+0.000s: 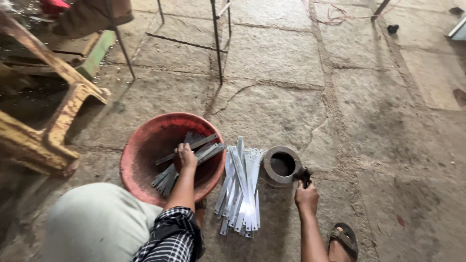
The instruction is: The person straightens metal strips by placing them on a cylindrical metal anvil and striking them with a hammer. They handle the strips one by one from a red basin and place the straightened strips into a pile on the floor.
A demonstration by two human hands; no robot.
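Two hands work low over a stone floor [369, 111]. The left hand [185, 157] reaches into a red bowl [141, 150] and closes on the grey metal strips [204, 145] lying loose inside it, fingers curled over the top few. The right hand [306, 196] grips a small dark handle [304, 175] touching a round metal ring [282, 165], which stands on the floor just right of a second heap of strips [241, 189] fanned out between bowl and ring. By the look of it, strips are being picked from the bowl and sorted. Lifting one cleanly calls for a firm pinch on a single strip, since they overlap. A yellow wooden frame [43, 136] stands well apart, left.
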